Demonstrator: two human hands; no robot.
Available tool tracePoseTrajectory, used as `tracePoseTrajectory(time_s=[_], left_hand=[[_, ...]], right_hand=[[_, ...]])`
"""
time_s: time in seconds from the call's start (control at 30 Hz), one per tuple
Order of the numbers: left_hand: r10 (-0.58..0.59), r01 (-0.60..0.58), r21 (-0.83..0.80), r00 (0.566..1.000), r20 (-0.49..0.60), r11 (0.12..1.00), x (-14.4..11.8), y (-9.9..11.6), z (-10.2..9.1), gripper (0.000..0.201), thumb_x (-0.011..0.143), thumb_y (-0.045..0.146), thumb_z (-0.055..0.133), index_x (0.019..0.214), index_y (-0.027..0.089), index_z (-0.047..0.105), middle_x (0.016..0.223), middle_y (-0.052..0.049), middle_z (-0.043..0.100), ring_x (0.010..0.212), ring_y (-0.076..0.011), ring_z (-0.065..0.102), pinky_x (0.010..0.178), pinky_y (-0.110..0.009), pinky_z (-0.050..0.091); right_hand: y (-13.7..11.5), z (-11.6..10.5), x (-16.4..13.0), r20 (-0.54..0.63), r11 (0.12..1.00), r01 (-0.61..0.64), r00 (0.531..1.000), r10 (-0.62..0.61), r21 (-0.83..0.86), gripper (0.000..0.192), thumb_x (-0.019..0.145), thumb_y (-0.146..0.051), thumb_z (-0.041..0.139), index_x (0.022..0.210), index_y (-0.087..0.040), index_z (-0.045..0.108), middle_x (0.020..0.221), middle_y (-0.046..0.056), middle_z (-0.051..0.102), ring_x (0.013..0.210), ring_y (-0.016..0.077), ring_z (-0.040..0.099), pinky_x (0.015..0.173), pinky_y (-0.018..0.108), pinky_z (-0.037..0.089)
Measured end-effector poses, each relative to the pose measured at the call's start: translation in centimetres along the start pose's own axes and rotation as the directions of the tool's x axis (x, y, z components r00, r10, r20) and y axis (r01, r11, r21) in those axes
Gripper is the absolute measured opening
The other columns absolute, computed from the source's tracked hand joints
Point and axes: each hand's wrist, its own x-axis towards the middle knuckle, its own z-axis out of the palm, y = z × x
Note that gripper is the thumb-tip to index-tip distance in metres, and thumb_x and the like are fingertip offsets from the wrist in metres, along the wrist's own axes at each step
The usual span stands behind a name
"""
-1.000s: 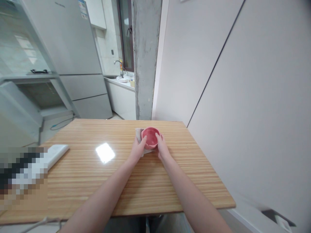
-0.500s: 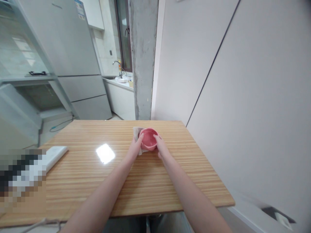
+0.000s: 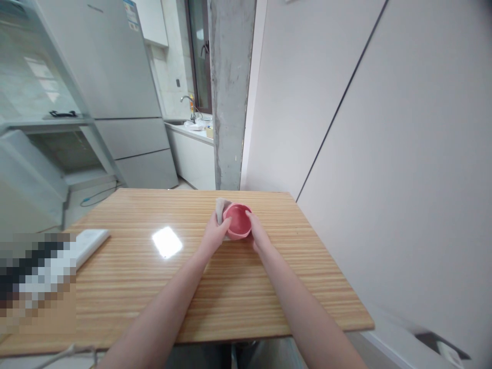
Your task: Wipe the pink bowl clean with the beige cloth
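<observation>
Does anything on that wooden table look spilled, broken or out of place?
Nothing stands out. The pink bowl sits upright between the left hand and the right hand, with a pale cloth bunched against its far left side. The wooden table shows only a glare patch, no spill. A white flat object lies at the left edge.
</observation>
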Motion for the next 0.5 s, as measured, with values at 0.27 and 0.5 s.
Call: tracePoseTrajectory(time_s=[0.27, 0.5], left_hand=[[-0.026, 0.023, 0.043, 0.998, 0.054, 0.999, -0.9, 0.3, 1.3, 0.057, 0.073, 0.036, 0.066, 0.122, 0.015, 0.049, 0.126, -0.013, 0.056, 0.119, -0.025, 0.051, 0.103, -0.038, 0.037], [-0.031, 0.032, 0.02, 0.999, -0.011, 0.999, -1.0, 0.0, 1.1, 0.055, 0.069, 0.026, 0.067, 0.12, 0.015, 0.05, 0.117, -0.011, 0.06, 0.113, -0.0269, 0.055, 0.101, -0.041, 0.039]], right_hand=[[1.2, -0.4, 0.7, -0.134, 0.98, 0.17, 0.979, -0.156, 0.105, 0.033, 0.069, -0.043, 0.064, 0.094, -0.023, 0.058, 0.093, 0.0, 0.068, 0.088, 0.0157, 0.063, 0.08, 0.028, 0.049], [0.5, 0.0, 0.5, -0.11, 0.991, 0.102, 0.99, -0.092, 0.09, 0.034, 0.065, -0.03, 0.068, 0.096, -0.022, 0.057, 0.086, 0.0, 0.069, 0.083, 0.0164, 0.064, 0.075, 0.028, 0.051]])
